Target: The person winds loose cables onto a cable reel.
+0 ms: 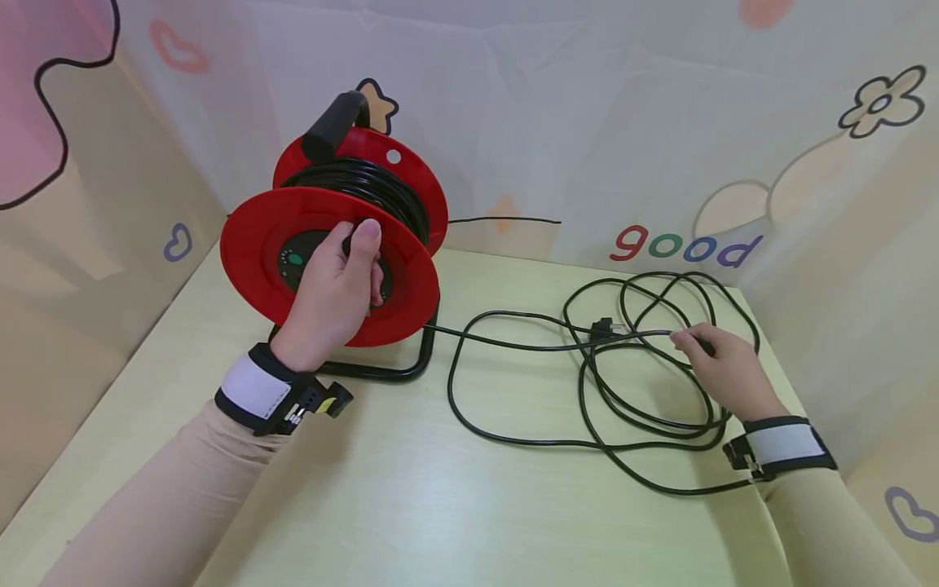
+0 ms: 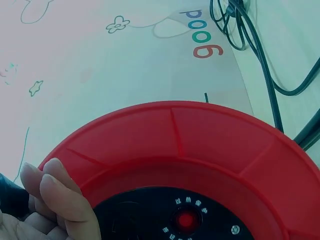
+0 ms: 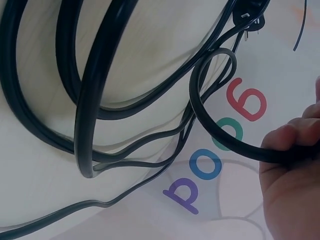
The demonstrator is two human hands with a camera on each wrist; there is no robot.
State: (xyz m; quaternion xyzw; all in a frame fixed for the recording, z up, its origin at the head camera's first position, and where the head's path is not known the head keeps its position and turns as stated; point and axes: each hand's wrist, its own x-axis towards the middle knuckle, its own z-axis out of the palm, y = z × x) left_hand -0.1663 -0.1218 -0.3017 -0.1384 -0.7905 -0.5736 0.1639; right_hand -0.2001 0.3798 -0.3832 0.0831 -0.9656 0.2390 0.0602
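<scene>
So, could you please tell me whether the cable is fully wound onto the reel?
Only partly: some cable circles the red reel, while a length lies in loose loops across the table, plug among them.

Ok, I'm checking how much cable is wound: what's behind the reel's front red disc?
Behind the front red disc, black cable shows wound along the top, with the rear red disc beyond. The front disc hides the core and any lower turns, so the total is unclear.
</scene>
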